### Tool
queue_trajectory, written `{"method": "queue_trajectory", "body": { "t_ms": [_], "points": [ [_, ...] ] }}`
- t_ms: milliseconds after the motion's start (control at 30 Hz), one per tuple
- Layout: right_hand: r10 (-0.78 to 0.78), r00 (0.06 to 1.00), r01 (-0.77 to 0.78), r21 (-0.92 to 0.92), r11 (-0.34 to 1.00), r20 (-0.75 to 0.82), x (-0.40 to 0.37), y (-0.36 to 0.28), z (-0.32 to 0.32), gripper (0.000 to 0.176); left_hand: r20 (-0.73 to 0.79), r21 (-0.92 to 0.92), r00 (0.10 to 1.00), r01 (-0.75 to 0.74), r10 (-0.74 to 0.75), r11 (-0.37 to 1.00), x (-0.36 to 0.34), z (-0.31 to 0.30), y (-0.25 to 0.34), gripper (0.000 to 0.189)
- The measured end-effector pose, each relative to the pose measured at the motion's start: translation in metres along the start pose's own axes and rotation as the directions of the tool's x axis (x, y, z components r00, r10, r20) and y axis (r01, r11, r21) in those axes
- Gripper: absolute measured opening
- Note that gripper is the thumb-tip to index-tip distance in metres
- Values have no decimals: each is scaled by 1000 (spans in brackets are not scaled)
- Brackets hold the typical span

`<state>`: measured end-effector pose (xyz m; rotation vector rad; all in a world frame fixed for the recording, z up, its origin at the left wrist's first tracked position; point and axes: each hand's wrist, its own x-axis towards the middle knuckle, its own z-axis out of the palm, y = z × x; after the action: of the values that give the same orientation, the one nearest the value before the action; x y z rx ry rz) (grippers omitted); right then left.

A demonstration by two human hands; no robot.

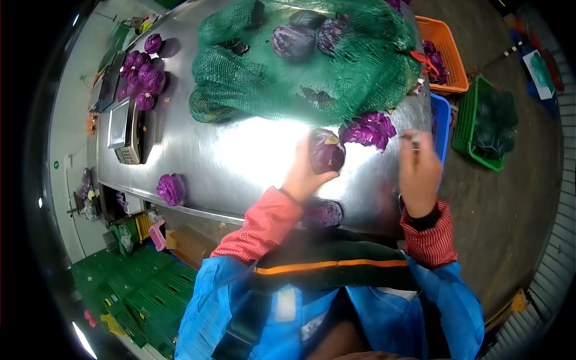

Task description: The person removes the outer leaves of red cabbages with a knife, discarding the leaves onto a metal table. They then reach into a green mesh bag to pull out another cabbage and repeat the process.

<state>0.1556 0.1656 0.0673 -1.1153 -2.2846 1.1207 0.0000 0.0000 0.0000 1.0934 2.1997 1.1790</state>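
My left hand (304, 171) is wrapped round a red cabbage (327, 151) above the steel table, thumb along its lower side. My right hand (420, 171) is over the table's right edge, fingers curled and smeared by motion; what is in them I cannot tell. Loose purple cabbage leaves (369, 131) lie between the two hands. Another red cabbage (323, 213) rests at the near edge, just below my left hand. Beyond the hands spreads a green mesh sack (258, 90) with several dark cabbages (293, 42) in it.
On the left of the table (207, 156) stand a scale (126, 132), a pile of peeled cabbages (141, 75) and a single peeled cabbage (170, 189). Along the right side are an orange crate (459, 60), a blue bin (443, 114) and a green crate (461, 135).
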Motion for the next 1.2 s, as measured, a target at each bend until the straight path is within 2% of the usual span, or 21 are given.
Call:
{"method": "queue_trajectory", "body": {
  "t_ms": [33, 67, 100, 133, 167, 233, 267, 333, 367, 467, 567, 600, 733, 800, 833, 900, 933, 1033, 1100, 1133, 1200],
  "points": [
    [9, 1000, -9, -15, 1000, -10, -2, 0, -2, 20, -13, -24, 1000, 9, -10, 1000, 4, 0, 2, 109],
    [-43, 994, 42, 11, 999, 96, -4, 26, 16, 19, -25, -48, 999, 22, -23, 999, 7, 1, 2, 109],
    [-53, 971, 33, 90, 995, 231, -30, 51, 46, 18, -16, 16, 998, 64, -64, 998, -12, -11, 9, 109],
    [-102, 965, 93, 48, 994, 243, -31, 64, 59, 17, -36, -4, 998, 54, -54, 999, -3, -6, 7, 110],
    [-139, 953, 145, -2, 989, 269, -34, 69, 62, 17, -36, -100, 997, 62, -65, 993, 1, 0, 11, 109],
    [-210, 953, 237, -107, 966, 218, -33, 63, 62, 13, -37, -290, 995, 74, -89, 954, 11, 14, 19, 107],
    [-240, 950, 273, -157, 949, 199, -34, 59, 61, 12, -40, -322, 994, 81, -99, 943, 11, 19, 22, 105],
    [-281, 929, 348, -310, 885, 240, -30, 51, 54, 10, -67, -244, 996, 42, -60, 969, 17, 27, 22, 102],
    [-295, 917, 383, -382, 841, 269, -28, 51, 52, 9, -86, -132, 996, 7, -18, 991, 18, 31, 21, 100],
    [-378, 883, 469, -466, 750, 280, -19, 64, 52, 8, -116, 111, 989, -82, 95, 990, 22, 38, 18, 94],
    [-301, 895, 442, -567, 696, 329, -3, 87, 57, 9, -83, 351, 981, -138, 178, 926, 24, 49, 20, 89],
    [-273, 900, 423, -532, 733, 340, 4, 93, 58, 10, -61, 435, 977, -156, 202, 887, 26, 51, 21, 87],
    [-93, 909, 296, -474, 829, 406, 21, 114, 98, 13, -61, 366, 975, -179, 216, 913, 28, 50, 20, 83],
    [-48, 913, 247, -454, 856, 406, 29, 110, 112, 14, -91, 260, 964, -217, 248, 941, 26, 41, 17, 85],
    [-111, 917, 276, -406, 871, 383, 24, 112, 113, 12, -90, 200, 967, -215, 237, 956, 14, 37, 13, 87],
    [-66, 912, 246, -412, 877, 404, 14, 106, 102, 11, 4, -199, 998, -61, 63, 978, 7, 23, 7, 95],
    [-115, 916, 270, -379, 885, 384, 10, 97, 95, 10, 44, -388, 999, 33, -18, 921, 5, 16, 13, 96],
    [-249, 916, 351, -328, 877, 315, -12, 66, 75, 7, 45, -518, 995, 95, -84, 850, -5, 7, 4, 97],
    [-342, 909, 412, -379, 829, 240, -24, 45, 70, 4, 25, -518, 995, 96, -97, 850, -6, 9, 6, 96],
    [-392, 890, 457, -465, 758, 235, -28, 41, 72, 1, 20, -514, 994, 102, -107, 852, -6, 10, 9, 96],
    [-376, 886, 463, -524, 715, 270, -32, 38, 74, 3, -1, -435, 994, 100, -112, 895, -4, 12, 14, 94]
  ]
}}
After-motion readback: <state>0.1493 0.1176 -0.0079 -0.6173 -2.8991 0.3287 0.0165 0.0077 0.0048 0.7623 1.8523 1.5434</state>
